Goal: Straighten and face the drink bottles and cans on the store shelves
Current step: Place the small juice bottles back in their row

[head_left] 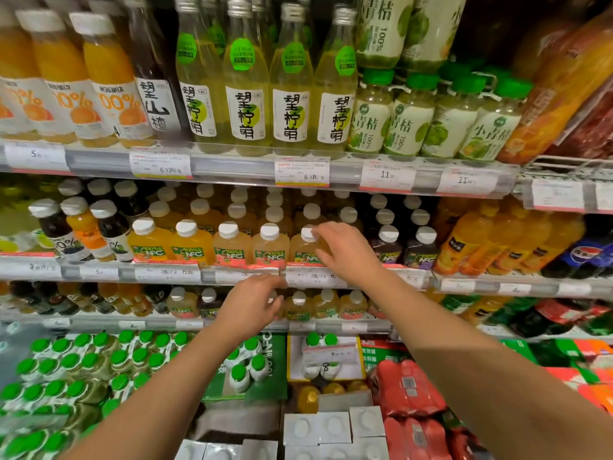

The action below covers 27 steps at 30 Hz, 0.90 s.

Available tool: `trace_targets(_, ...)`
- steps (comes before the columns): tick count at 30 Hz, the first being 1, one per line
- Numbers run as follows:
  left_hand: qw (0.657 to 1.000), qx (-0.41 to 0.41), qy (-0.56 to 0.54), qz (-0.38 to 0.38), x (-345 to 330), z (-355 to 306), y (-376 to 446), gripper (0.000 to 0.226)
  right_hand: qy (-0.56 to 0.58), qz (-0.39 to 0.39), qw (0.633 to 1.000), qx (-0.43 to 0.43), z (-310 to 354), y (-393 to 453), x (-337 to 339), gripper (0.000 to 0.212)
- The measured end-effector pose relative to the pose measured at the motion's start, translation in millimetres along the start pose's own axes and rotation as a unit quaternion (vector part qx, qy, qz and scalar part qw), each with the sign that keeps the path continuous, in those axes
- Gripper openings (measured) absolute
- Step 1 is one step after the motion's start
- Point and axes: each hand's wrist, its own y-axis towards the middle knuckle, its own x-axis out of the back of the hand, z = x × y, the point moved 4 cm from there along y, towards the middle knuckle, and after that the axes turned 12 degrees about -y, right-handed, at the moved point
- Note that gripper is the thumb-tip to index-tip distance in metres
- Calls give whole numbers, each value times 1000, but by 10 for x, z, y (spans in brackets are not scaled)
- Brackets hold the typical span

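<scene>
White-capped NFC juice bottle [306,244] stands at the front of the second shelf [199,273], fifth in its row, and the right hand [345,252] grips it: fingertips on the cap, thumb low against the bottle's side. That arm reaches up from the lower right, wrist bent slightly down. Below the fingers, the left hand [252,305] hovers in front of the next shelf's small bottles [300,307], fingers loosely spread and holding nothing, its forearm angling up from the lower left.
</scene>
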Motion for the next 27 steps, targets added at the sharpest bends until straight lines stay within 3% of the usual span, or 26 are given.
trace_targets(2, 999, 22, -3, 35, -106, -66, -35, 29, 44, -68, 997, 19, 12, -359, -34, 31)
trace_targets(4, 997, 34, 2, 72, -240, -121, -72, 27, 85, -60, 994, 16, -8, -704, -156, 23)
trace_targets(6, 993, 42, 5, 108, -396, -165, -97, 22, 129, 69, 989, -15, -85, -980, -371, 23)
trace_targets(9, 988, 47, 9, 146, -656, -229, -154, 22, 186, 301, 934, -50, -244, -1334, -818, 33)
trace_targets(11, 985, 47, 25, 167, -849, -213, -214, 27, 183, 352, 916, -59, -341, -1485, -1088, 41)
trace_targets(19, 956, 89, 90, 266, -1241, 262, -248, 37, 168, 333, 923, -99, -551, -1488, -1632, 43)
trace_targets(27, 976, 79, 89, 185, -1487, 1224, 128, 41, 58, 218, 964, -139, -645, -871, -2270, 21)
